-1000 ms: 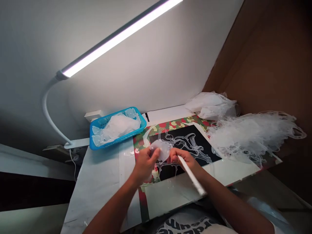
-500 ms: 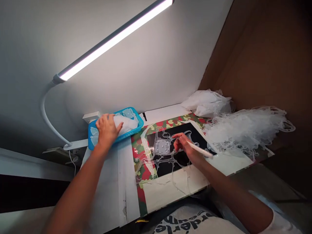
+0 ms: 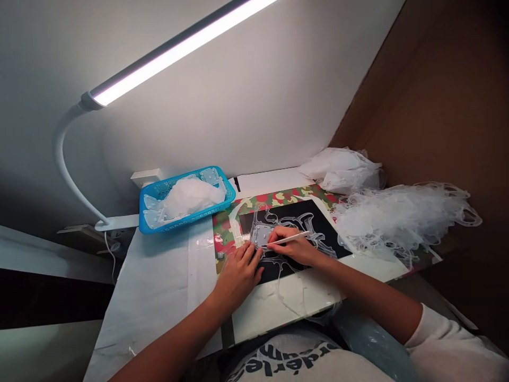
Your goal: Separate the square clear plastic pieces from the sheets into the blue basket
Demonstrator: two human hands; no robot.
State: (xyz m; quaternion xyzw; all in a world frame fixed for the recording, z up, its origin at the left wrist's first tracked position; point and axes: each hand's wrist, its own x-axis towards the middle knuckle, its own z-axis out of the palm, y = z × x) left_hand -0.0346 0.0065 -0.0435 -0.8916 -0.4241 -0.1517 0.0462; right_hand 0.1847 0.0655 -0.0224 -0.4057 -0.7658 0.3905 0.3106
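Note:
My right hand is closed around a slim white pen-like tool. Its tip points down at a clear, flat plate with small round bumps, which lies on a black mat. My left hand rests with its fingers stretched out, the fingertips on the plate's lower left edge, close to the tool's tip. Thin see-through strips surround the plate, and some trail over the pale front part of the board. What kind of part the plate is I cannot make out.
A blue basket at the back left holds similar clear plates and a white, crumpled film. A heap of translucent strips lies at the right, with a white plastic bag behind it. An LED lamp hangs above.
My left hand has moved from the basket rightward and down onto the clear plate. My right hand has lowered and turned the tool, bringing its tip to the plate.

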